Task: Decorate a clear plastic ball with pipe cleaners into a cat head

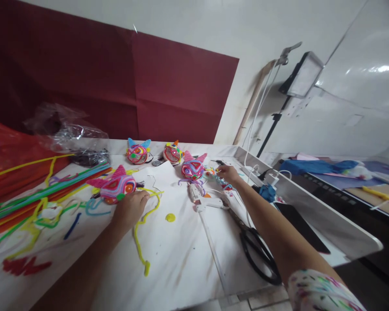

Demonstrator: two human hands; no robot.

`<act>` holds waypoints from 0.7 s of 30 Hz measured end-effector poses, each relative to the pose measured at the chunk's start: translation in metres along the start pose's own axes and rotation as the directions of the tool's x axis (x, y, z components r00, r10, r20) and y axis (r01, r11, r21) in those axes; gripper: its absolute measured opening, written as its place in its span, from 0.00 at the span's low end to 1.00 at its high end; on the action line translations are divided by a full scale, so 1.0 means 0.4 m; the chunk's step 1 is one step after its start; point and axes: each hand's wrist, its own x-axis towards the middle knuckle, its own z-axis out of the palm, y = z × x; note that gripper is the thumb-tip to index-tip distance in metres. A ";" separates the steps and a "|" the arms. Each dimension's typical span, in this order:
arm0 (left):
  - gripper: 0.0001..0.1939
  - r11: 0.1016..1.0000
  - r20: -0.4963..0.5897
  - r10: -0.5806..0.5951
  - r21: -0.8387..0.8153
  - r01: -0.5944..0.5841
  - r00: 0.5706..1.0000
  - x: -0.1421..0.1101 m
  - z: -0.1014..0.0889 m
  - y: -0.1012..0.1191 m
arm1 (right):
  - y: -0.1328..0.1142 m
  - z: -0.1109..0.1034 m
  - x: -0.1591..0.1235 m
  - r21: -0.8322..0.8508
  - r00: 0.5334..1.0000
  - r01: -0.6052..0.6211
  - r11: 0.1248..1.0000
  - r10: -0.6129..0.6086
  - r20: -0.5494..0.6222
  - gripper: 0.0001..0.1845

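Fingers of my left hand [133, 208] are pressed together around the upper end of a yellow pipe cleaner [138, 242], which trails down the white tabletop. Just behind that hand sits a pink-eared, striped fish-like head [118, 185] made of coiled pipe cleaners. Farther right, my right hand [228, 173] reaches out, fingers pinched among small colourful pieces [210, 172]; what they grip is too small to make out. Left of it stands another pink-eared head [193, 167]. A white glue gun [210, 202] lies between my hands, near a flat yellow coiled disc [170, 217].
Black-handled scissors [261, 255] lie by my right forearm, near a dark flat tablet-like slab [301, 226]. Two more heads, one blue-eared [138, 152] and one orange-eared [173, 153], stand at the back. Bundled pipe cleaners [52, 190] spread at left. A raised board [324, 211] edges the right.
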 end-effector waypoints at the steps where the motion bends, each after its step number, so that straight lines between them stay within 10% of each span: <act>1: 0.20 1.000 0.000 -0.011 0.019 0.011 1.000 0.001 0.005 -0.003 | -0.010 0.004 0.020 -0.095 1.000 -0.004 0.995 0.003 -0.013 0.12; 9: 0.17 0.984 -0.012 -0.069 0.164 0.070 0.998 -0.005 0.045 -0.017 | -0.044 0.068 0.146 -0.569 0.998 0.052 0.820 -0.029 0.049 0.17; 21: 0.13 0.982 0.054 -0.142 0.129 0.135 0.988 -0.017 0.040 0.006 | 0.003 0.075 0.216 -0.778 0.987 0.155 0.609 -0.053 0.154 0.15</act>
